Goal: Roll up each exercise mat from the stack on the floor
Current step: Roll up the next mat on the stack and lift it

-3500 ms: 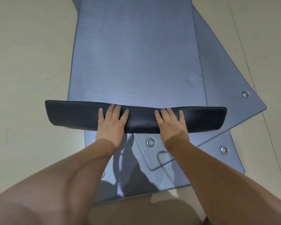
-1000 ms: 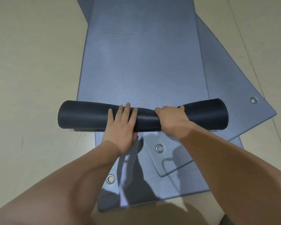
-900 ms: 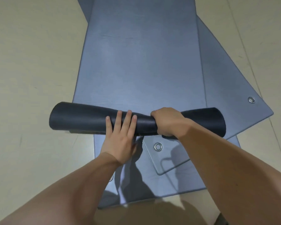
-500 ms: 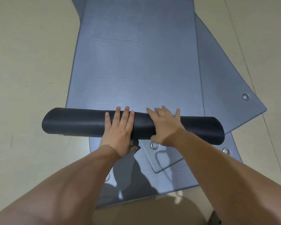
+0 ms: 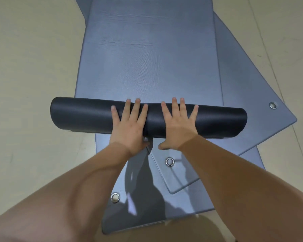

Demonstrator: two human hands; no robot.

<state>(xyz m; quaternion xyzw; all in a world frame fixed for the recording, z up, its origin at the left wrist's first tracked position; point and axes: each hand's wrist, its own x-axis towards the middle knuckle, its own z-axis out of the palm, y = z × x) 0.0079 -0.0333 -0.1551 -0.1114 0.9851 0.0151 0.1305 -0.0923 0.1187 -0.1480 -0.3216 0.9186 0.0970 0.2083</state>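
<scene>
The top grey-blue exercise mat [image 5: 147, 67] lies flat on the stack, its near end wound into a dark roll [image 5: 80, 114] that stretches across it. My left hand [image 5: 129, 124] presses flat on the roll's middle with straight fingers. Beside it my right hand [image 5: 177, 123] lies flat on the roll too, fingers spread. Two more mats sit under it: one skewed to the right [image 5: 248, 95] and one at the bottom [image 5: 138, 193], both with metal eyelets at their corners.
Beige floor [image 5: 28, 70] surrounds the stack on both sides. The roll's left end overhangs the floor. An eyelet [image 5: 169, 161] lies just below my right wrist, and another eyelet [image 5: 115, 197] shines by my left forearm.
The roll has grown thicker and moved away from me along the mat. My right hand, which gripped the roll a second ago, now lies flat on it.
</scene>
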